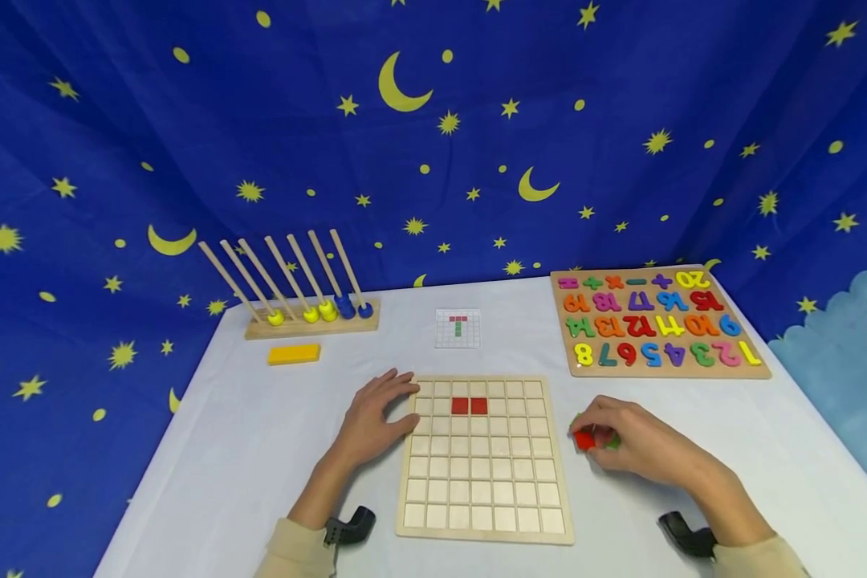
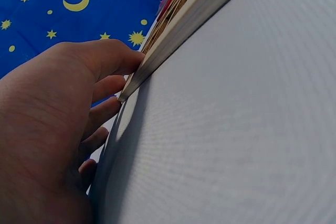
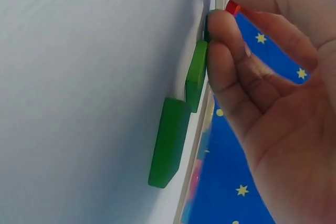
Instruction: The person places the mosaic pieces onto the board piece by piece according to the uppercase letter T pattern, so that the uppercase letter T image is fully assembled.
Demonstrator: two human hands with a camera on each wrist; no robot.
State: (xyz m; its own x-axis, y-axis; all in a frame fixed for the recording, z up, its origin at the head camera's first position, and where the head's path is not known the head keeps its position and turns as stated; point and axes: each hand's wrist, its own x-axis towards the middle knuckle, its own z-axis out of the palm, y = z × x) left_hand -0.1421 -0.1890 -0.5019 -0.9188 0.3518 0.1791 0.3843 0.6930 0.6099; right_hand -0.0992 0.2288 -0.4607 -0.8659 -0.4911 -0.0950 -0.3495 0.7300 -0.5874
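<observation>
A wooden grid board (image 1: 486,536) holds two red squares (image 1: 470,406) side by side in its second row. My left hand (image 1: 376,421) rests its relaxed fingers and thumb on the board's left edge; the left wrist view shows fingertips touching the board's side (image 2: 173,35). Right of the board, my right hand (image 1: 636,441) pinches a red square (image 1: 584,440) between thumb and fingers; a bit of red (image 3: 232,7) shows at the fingertips in the right wrist view. Green pieces (image 3: 170,142) lie on the cloth beside that hand, partly hidden in the head view.
Behind the board lies a small card (image 1: 457,340) with a red and green T pattern. A bead-and-peg stand (image 1: 311,325) and a yellow block (image 1: 294,354) are at back left. A colourful number board (image 1: 665,372) lies at back right, before a blue starry curtain.
</observation>
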